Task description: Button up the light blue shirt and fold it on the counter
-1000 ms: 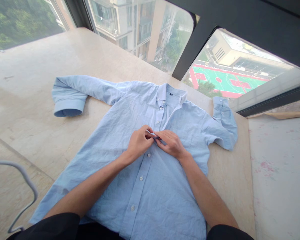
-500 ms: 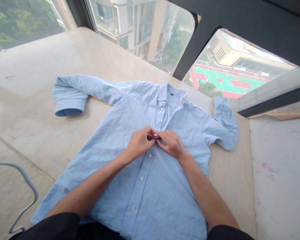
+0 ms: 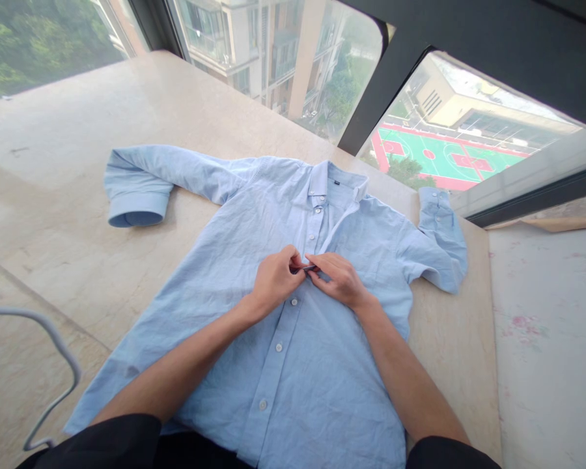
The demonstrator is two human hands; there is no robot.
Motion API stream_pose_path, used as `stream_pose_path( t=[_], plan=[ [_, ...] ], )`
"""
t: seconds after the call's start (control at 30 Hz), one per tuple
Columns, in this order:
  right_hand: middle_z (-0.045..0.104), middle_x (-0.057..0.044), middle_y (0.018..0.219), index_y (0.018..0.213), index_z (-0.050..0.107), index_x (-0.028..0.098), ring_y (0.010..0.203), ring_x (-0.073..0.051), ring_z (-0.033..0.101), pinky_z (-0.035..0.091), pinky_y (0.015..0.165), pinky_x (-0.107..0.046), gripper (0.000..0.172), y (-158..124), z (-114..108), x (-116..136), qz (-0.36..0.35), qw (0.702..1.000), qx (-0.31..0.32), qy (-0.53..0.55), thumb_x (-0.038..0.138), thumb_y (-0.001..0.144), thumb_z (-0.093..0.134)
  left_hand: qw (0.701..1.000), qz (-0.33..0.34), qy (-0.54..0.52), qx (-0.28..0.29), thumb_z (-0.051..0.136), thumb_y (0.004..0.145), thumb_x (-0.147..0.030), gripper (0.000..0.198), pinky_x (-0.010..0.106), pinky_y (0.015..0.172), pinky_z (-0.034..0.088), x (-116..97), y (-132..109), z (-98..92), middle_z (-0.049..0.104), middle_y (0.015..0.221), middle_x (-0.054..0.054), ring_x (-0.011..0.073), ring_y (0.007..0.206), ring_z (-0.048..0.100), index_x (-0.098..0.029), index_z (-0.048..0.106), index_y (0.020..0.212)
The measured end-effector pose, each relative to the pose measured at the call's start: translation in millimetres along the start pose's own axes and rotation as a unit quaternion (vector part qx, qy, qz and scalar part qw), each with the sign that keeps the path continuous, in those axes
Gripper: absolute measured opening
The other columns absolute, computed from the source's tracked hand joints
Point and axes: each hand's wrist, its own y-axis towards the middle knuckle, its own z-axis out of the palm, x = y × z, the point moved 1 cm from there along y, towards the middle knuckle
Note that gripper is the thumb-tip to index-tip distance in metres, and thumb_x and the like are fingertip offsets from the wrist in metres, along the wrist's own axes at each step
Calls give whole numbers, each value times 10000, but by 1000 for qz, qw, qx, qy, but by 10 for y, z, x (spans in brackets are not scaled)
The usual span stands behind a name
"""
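A light blue button-down shirt (image 3: 215, 280) lies face up with its collar away from me and its sleeves spread. At mid-chest, my left hand (image 3: 277, 277) pinches the edge of the front placket. My right hand (image 3: 339, 279) meets it there, thumb and fingers closed on the other edge of the front. The fabric is lifted and folded between my fingertips, and whatever button is there is hidden. Below my hands the placket lies closed, with several white buttons (image 3: 279, 348) showing. Above them the front hangs apart towards the collar (image 3: 318, 181).
The shirt rests on a beige stone ledge (image 3: 78, 137) beside dark-framed windows (image 3: 366, 98). A grey cable (image 3: 58, 345) curves at the left edge. To the right is a pale surface with a floral pattern (image 3: 542, 326).
Both hands stay at the same spot on the placket, with only slight finger movement. The view has shifted a little.
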Motion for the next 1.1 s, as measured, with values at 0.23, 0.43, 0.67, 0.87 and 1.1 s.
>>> stream_pose_path(
  t=[0.23, 0.43, 0.67, 0.87, 1.1],
  plan=[
    [741, -89, 980, 1319, 566, 202, 847, -211, 681, 553, 756, -359, 412, -42, 8, -32, -8, 1000, -5, -10, 118, 916, 548, 1000, 6, 2, -5, 599, 715, -134, 183, 235, 615, 434, 15, 2, -8, 641, 652, -47, 164, 715, 683, -222, 440, 706],
    [749, -85, 986, 1292, 598, 215, 836, -204, 689, 548, 752, -352, 376, -46, 3, -33, 3, 1000, -4, -8, 141, 928, 540, 1000, 11, -6, -1, 581, 714, -146, 197, 214, 556, 379, 18, -1, -26, 555, 578, -60, 166, 711, 680, -223, 405, 671],
    [751, -68, 957, 1245, 613, 211, 849, -201, 691, 535, 770, -360, 345, -16, 0, -16, 22, 1000, 8, 4, 125, 921, 533, 1000, 5, -17, 3, 594, 712, -143, 207, 227, 567, 412, 19, -4, -43, 601, 608, -52, 175, 717, 686, -227, 409, 671],
    [743, -71, 951, 1190, 635, 201, 841, -208, 677, 512, 759, -362, 306, -9, -7, 7, 17, 1000, 12, -6, 109, 914, 540, 997, 42, 57, -9, 602, 726, -115, 201, 259, 628, 416, -2, -43, -22, 612, 652, -32, 168, 708, 643, -219, 439, 672],
    [758, -73, 941, 1205, 629, 184, 821, -203, 688, 503, 745, -360, 294, -27, -12, -2, 7, 1000, 5, -28, 121, 933, 536, 993, 65, 92, -18, 605, 748, -111, 181, 265, 642, 415, 16, -75, 1, 604, 674, -21, 153, 677, 585, -214, 476, 673]
  ],
)
